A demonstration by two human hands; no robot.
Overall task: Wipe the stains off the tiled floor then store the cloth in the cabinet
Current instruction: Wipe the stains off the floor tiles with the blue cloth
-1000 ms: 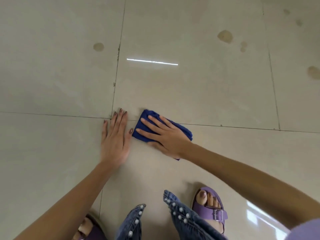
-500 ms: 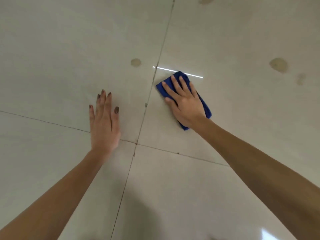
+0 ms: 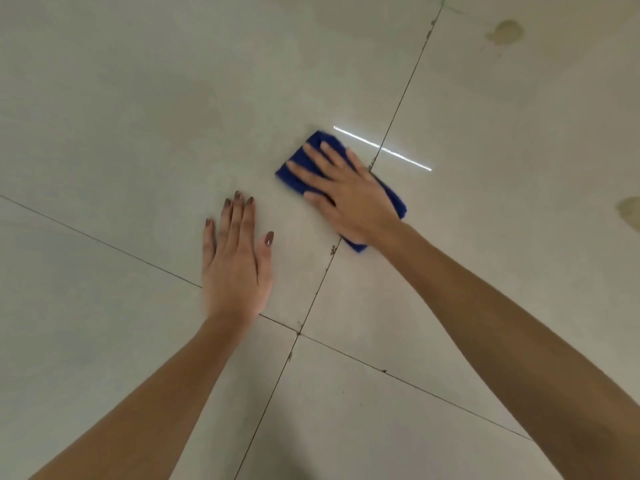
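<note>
- Beige glossy tiled floor (image 3: 104, 98) fills the whole frame; dark grout lines cross at lower centre.
- Right hand (image 3: 349, 199), at centre frame, lies palm-down on the cloth with its fingers straight and spread, pressing it flat against the floor.
- Left hand (image 3: 235, 265), lower left of the right hand, rests flat on a bare tile, fingers straight and close together, thumb set apart. It does not touch the cloth.
- Dark blue folded cloth (image 3: 393, 200) lies just above centre frame, across a diagonal grout line, mostly covered by the right hand.
- Brownish stains sit at upper right (image 3: 505, 32) and at the right edge (image 3: 628, 209), well apart from the cloth.
- Thin white light reflection (image 3: 381, 148) runs just beyond the cloth's upper corner.
</note>
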